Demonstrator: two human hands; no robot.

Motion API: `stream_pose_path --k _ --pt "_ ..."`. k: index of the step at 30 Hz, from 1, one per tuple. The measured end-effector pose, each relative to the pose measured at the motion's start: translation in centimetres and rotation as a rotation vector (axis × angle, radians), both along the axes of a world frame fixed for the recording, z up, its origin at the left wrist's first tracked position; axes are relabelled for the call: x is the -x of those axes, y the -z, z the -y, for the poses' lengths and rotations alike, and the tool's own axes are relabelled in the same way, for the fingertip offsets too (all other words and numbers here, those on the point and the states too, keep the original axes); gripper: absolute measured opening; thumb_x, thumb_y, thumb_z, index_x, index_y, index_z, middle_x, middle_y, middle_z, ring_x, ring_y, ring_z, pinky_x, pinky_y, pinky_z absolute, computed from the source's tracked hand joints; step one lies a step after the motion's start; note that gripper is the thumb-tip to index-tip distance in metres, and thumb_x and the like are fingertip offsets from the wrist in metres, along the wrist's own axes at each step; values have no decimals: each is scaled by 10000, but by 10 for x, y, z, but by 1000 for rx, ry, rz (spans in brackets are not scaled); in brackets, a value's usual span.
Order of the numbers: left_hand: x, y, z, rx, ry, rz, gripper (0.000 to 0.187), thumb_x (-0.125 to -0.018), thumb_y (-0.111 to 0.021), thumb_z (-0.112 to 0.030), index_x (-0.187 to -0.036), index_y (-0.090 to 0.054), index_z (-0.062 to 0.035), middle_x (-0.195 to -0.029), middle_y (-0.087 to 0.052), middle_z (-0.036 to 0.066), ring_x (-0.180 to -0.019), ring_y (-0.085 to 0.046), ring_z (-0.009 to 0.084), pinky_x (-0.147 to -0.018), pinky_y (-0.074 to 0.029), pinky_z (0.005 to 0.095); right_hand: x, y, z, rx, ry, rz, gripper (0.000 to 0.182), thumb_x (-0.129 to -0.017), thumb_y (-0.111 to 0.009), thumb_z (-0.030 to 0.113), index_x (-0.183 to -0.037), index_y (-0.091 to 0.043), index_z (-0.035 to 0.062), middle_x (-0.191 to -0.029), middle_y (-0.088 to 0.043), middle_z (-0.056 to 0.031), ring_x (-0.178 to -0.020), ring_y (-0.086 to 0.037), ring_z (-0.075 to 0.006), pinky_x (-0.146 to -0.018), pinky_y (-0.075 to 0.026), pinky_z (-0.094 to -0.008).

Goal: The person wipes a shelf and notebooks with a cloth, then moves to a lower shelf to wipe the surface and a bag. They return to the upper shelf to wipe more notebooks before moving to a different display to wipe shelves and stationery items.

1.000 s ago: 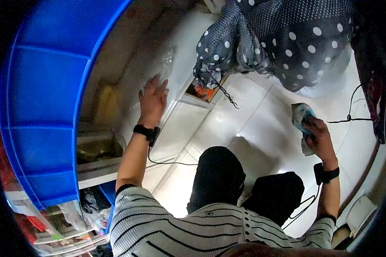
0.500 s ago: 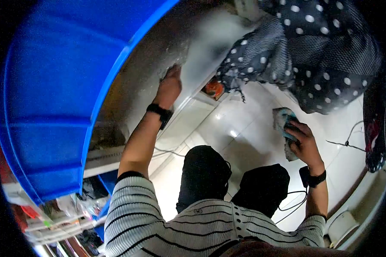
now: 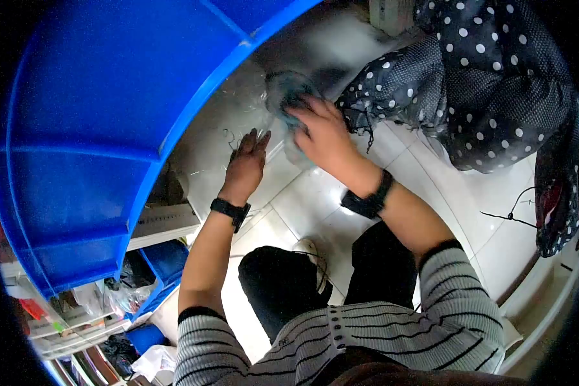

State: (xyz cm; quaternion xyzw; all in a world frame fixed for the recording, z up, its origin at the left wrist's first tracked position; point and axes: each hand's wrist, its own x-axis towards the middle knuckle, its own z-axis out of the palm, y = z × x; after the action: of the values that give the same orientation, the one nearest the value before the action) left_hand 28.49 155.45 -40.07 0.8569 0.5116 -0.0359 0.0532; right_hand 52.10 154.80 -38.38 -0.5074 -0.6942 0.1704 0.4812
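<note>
My right hand [image 3: 329,138] is closed on a grey and teal cloth [image 3: 284,87], pressed against a pale, smooth surface [image 3: 215,119] under the blue panel. Part of the cloth hangs down beside the palm, slightly blurred. My left hand [image 3: 246,170] lies just left of it, fingers stretched out on the same surface, with dark marks on the fingers. Thin bits of debris are scattered around the left fingertips.
A large blue plastic panel [image 3: 103,90] curves over the left side. Black polka-dot fabric [image 3: 489,96] hangs at upper right above white floor tiles [image 3: 431,186]. A thin black cord [image 3: 509,216] lies at right. Shelves with bags [image 3: 125,289] stand at lower left.
My right hand has carried the cloth from above the floor at right up and left onto the pale surface. My left hand has come lower, its fingers now stretched out.
</note>
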Motion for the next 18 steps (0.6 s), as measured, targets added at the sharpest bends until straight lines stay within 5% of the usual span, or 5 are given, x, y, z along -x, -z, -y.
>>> stream_pose_path --k 3,10,14,16,18 --pt "6 8 2 -12 29 55 555 -916 -523 -265 -1416 -344 -102 -1445 -316 225 -1317 -322 406 -1043 -311 541 49 45 -46 255 -120 242 387 -718 -597 117 -1101 -652 100 -1139 -589 -174 -1061 -538 -359 -926 -434 -445" --pt "-4 0 -1 144 -42 -117 799 -865 -620 -293 -1495 -144 -172 -1545 -58 174 -1428 -51 360 -1105 -119 600 64 78 -81 115 48 297 367 -742 -564 130 -1098 -650 96 -1090 -607 -168 -1004 -570 -344 -893 -450 -452" --pt "-1 -1 -10 181 2 -139 799 -887 -572 -356 -1501 -104 -153 -1544 -43 203 -1428 -18 382 -1106 -3 593 52 100 -127 292 215 38 363 -831 -508 141 -1174 -576 42 -1176 -551 -218 -1077 -531 -373 -933 -421 -454" --pt "-2 1 -12 179 3 -124 806 -874 -599 -308 -1501 -112 -173 -1548 -35 186 -1430 -21 370 -1103 -35 603 34 100 -142 345 276 -124 364 -897 -448 129 -1227 -519 -5 -1249 -507 -257 -1139 -496 -406 -982 -394 -444" --pt "0 4 -10 181 4 -110 819 -861 -626 -260 -1501 -119 -194 -1552 -28 168 -1432 -24 359 -1100 -66 613 -12 66 -138 51 486 309 352 -815 -585 227 -1113 -601 42 -1114 -578 -169 -995 -551 -343 -860 -434 -470"
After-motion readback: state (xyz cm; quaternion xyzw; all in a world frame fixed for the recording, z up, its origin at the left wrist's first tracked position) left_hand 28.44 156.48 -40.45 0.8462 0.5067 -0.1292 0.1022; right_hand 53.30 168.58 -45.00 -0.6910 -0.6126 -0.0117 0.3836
